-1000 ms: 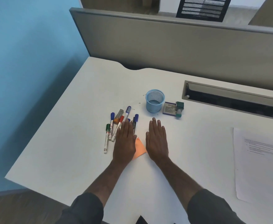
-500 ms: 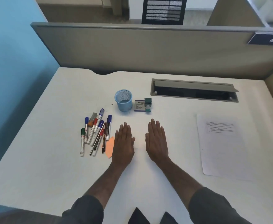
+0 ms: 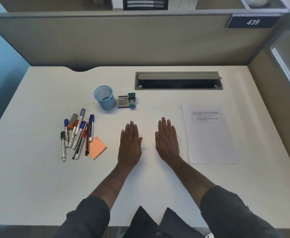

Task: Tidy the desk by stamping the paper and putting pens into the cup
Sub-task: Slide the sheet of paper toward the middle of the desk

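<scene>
My left hand and my right hand lie flat, palms down, on the white desk, side by side and holding nothing. A heap of several markers and pens lies to the left of my left hand. Behind them stands an empty blue mesh cup. Right of the cup sit an ink pad box and a green stamp. A printed sheet of paper lies just right of my right hand.
An orange sticky-note pad touches the pens' lower right side. A grey cable tray slot opens at the back of the desk. Beige partition walls enclose the back and right; a blue wall is at the left.
The view has swung to the right, bringing the whole sheet of paper and the right partition into sight. My hands now rest right of the pens and note pad, slightly farther apart.
</scene>
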The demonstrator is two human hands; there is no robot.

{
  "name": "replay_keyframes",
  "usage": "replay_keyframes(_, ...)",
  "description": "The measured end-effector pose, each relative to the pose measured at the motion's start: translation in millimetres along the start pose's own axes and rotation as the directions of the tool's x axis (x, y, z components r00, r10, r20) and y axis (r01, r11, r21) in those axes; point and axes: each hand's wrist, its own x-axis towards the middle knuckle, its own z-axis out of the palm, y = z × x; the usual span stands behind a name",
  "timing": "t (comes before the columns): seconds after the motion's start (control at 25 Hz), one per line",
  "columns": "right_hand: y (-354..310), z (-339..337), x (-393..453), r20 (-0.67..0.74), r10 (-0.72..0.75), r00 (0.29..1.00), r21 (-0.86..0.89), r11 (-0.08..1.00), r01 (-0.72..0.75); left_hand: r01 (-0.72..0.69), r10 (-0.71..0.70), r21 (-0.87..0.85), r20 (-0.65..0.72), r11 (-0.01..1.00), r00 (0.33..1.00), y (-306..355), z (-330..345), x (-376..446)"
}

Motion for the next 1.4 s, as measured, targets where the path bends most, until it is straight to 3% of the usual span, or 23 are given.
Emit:
replay_keyframes(0.48, 112.0, -21.0, -18.8, 0.029, 0.205, 0.978, -0.075, 0.976, -0.202, -0.158, 0.161, -0.055, 0.072, 0.986, 0.984, 89.3, 34.7, -5.4)
replay_keyframes(0.72, 152.8, -30.1, -27.5, 0.013, 0.247, 0.969, -0.156, 0.958, -0.242, -0.287, 0.297, -0.084, 0.146, 0.954, 0.944, 113.0, 48.8, -11.9)
replay_keyframes(1.04, 143.9, -21.6, -28.8, -0.008, 0.19, 0.982, -0.119, 0.975, -0.189, -0.351, 0.379, -0.161, 0.201, 0.922, 0.903, 137.4, 61.3, -20.3)
replay_keyframes(1.4, 94.9, -1.9, -31.4, 0.025, 0.05, 0.998, -0.124, 0.991, -0.047, -0.277, 0.283, -0.059, 0.178, 0.959, 0.943, 86.9, 59.8, -41.4)
